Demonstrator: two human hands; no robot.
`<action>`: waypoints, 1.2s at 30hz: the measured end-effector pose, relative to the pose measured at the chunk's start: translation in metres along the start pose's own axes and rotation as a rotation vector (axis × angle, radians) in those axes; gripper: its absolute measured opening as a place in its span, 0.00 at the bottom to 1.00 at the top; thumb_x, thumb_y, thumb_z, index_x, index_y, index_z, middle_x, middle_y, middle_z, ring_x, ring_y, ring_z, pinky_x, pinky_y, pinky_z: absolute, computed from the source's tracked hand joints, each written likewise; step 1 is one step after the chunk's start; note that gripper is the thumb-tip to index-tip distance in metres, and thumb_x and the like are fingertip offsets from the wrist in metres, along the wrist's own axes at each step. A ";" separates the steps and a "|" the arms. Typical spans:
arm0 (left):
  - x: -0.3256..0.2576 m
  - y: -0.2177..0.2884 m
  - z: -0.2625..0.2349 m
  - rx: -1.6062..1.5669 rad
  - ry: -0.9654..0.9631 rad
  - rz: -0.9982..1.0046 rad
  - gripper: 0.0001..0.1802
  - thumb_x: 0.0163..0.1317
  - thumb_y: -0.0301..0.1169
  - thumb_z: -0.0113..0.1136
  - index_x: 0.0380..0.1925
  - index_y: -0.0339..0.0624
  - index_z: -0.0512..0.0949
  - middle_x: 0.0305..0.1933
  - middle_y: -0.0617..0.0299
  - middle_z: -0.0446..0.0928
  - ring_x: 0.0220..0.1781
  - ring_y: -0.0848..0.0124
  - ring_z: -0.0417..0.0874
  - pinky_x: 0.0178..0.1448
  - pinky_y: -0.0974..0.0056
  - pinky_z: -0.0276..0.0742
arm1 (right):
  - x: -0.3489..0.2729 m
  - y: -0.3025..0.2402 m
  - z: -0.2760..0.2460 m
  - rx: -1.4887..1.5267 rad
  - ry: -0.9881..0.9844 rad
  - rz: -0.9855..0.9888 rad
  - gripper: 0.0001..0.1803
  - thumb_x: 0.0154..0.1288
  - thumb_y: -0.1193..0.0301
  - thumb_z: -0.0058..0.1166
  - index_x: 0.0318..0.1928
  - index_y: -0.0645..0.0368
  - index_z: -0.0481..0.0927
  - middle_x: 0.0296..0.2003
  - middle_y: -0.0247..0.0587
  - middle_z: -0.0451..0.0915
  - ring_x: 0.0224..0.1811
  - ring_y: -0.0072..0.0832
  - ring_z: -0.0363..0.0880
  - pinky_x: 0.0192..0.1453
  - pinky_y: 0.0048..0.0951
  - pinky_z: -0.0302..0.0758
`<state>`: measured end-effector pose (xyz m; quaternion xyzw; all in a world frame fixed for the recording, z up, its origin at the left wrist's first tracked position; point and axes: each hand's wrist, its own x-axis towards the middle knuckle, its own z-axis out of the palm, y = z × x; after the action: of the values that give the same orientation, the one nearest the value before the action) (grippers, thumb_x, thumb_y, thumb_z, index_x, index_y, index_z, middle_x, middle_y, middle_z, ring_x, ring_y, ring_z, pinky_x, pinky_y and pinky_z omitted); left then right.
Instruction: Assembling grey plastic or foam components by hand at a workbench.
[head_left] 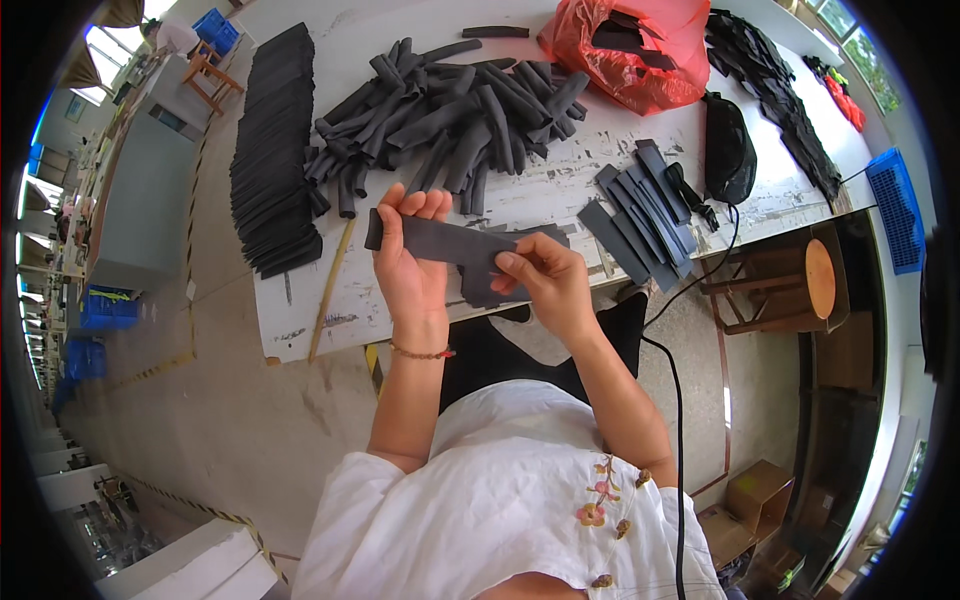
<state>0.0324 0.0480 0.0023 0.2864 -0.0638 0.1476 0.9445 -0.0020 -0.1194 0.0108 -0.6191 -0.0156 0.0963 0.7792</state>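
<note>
A dark grey flat strip point(455, 242) of fabric-like material is stretched between my two hands above the table's near edge. My left hand point(408, 265) grips its left end, thumb in front and fingers behind. At the other end, my right hand point(550, 285) pinches the strip between thumb and fingers. Partly hidden under the strip, more flat dark pieces point(478, 287) lie at the table edge. Beyond my hands is a heap of dark rolled or folded strips point(450, 115). A fanned group of flat dark strips point(640, 215) lies to the right of my right hand.
A long stack of dark strips point(272, 150) lines the white table's point(280, 320) left side, near a yellowish stick point(332, 285). Farther right are a red plastic bag point(660, 85), a black pouch point(730, 150) and a hanging black cable point(672, 365). A wooden stool point(820, 280) stands right.
</note>
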 end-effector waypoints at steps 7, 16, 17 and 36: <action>-0.015 -0.002 0.013 0.044 0.375 -0.196 0.27 0.64 0.50 0.58 0.51 0.38 0.74 0.45 0.60 0.80 0.48 0.63 0.81 0.62 0.53 0.75 | -0.003 -0.001 -0.030 -0.919 0.208 -0.934 0.14 0.52 0.86 0.59 0.41 0.64 0.80 0.35 0.42 0.81 0.35 0.33 0.83 0.37 0.30 0.81; -0.035 -0.022 -0.008 0.341 0.275 -0.348 0.07 0.64 0.26 0.61 0.37 0.33 0.77 0.38 0.57 0.81 0.37 0.68 0.83 0.47 0.64 0.84 | -0.009 0.003 -0.037 -0.418 0.186 -0.437 0.13 0.64 0.77 0.57 0.48 0.68 0.79 0.46 0.43 0.78 0.41 0.30 0.81 0.44 0.26 0.78; -0.036 -0.024 -0.007 0.340 0.276 -0.351 0.07 0.64 0.26 0.61 0.37 0.33 0.77 0.38 0.57 0.81 0.37 0.68 0.83 0.47 0.64 0.84 | -0.010 0.004 -0.036 -0.057 0.223 -0.183 0.13 0.67 0.75 0.57 0.49 0.69 0.79 0.46 0.42 0.79 0.41 0.25 0.80 0.43 0.25 0.77; 0.030 0.013 -0.043 0.861 0.335 0.006 0.12 0.65 0.33 0.59 0.38 0.33 0.82 0.30 0.63 0.81 0.29 0.76 0.80 0.31 0.73 0.72 | 0.013 0.000 -0.087 -0.104 0.284 0.015 0.10 0.63 0.72 0.61 0.41 0.66 0.84 0.25 0.29 0.79 0.23 0.13 0.68 0.28 0.17 0.65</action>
<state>0.0588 0.0894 -0.0204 0.6247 0.1559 0.2076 0.7365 0.0234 -0.2010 -0.0104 -0.6663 0.0942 0.0126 0.7396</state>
